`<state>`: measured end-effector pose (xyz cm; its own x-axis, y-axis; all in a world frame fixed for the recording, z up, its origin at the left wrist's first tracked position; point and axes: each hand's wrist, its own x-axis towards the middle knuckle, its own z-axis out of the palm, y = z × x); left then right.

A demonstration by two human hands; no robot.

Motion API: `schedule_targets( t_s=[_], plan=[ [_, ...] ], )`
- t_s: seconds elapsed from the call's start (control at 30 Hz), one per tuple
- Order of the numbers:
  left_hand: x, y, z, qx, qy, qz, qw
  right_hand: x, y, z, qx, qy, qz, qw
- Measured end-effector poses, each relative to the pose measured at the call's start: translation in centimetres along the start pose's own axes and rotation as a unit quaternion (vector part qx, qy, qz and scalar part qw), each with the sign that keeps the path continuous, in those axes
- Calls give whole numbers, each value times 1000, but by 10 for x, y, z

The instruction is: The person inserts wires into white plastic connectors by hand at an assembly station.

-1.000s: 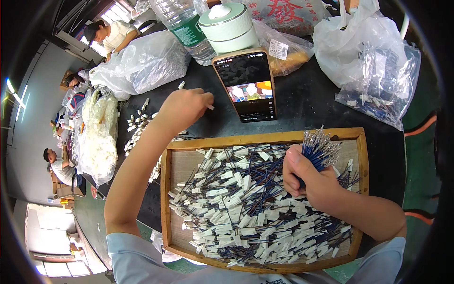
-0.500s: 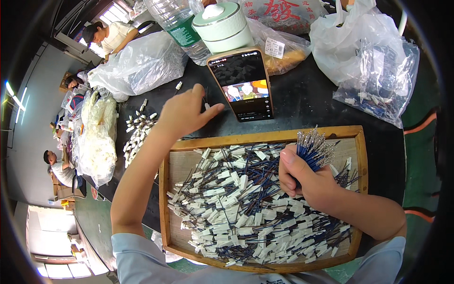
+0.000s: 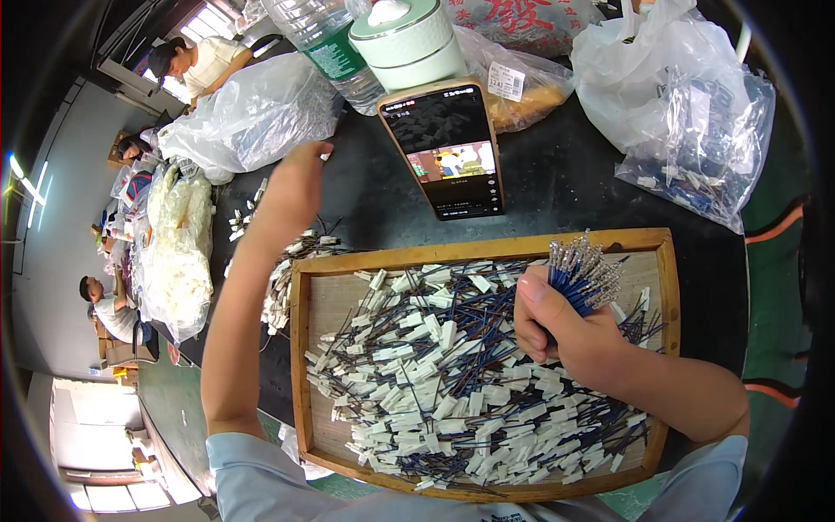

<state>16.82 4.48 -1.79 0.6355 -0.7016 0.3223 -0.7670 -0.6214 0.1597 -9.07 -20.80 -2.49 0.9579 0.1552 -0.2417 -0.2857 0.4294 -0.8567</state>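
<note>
My right hand [image 3: 565, 326] is closed round a thick bundle of blue wires [image 3: 576, 283] with silvery metal terminals at their upper ends. It is held over the right part of a wooden-framed tray [image 3: 478, 246]. Inside the tray lies a dense heap of white plastic connectors [image 3: 435, 400] with blue and brown wires. Beyond the tray's far left corner, my left hand [image 3: 297, 187] reaches over the black table, fingers bent together at a small white connector [image 3: 326, 157]. Most of those fingers are hidden behind the back of the hand. Below that forearm lies another pile of wired connectors [image 3: 280, 291].
A phone [image 3: 448, 161] stands upright, leaning on a pale green lidded container [image 3: 409, 52]. Around it are a large plastic bottle [image 3: 326, 56], a clear bag [image 3: 252, 122], a bag with yellowish contents [image 3: 517, 96] and white bags [image 3: 687, 113]. Other people sit at the far left.
My left hand has moved left and away from beside the phone, its fingers now drawn in at the white connector. The loose wired connector near the phone is gone. My right hand keeps its bundle.
</note>
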Motion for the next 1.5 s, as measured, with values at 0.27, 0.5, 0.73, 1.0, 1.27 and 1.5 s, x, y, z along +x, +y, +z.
schedule_targets(
  t_s=[0.27,0.5,0.73,1.0,1.27,1.5],
  plan=[
    [-16,-33,-35,-50,-148,-130,979,-1,3,0,2,6,-20,1000],
    [-23,-37,-34,215,-206,119,947,-2,0,3,-16,4,-20,1000],
    [-10,-34,-24,275,-233,82,929,-1,1,0,-23,3,-21,1000],
    [21,-73,-18,104,-112,41,987,-1,2,-1,2,-13,-17,1000],
    [32,-72,-4,233,-148,122,954,-1,1,-1,13,-12,-15,1000],
    [21,-77,3,388,-138,166,896,-2,1,-1,-14,-13,-16,1000]
  ],
)
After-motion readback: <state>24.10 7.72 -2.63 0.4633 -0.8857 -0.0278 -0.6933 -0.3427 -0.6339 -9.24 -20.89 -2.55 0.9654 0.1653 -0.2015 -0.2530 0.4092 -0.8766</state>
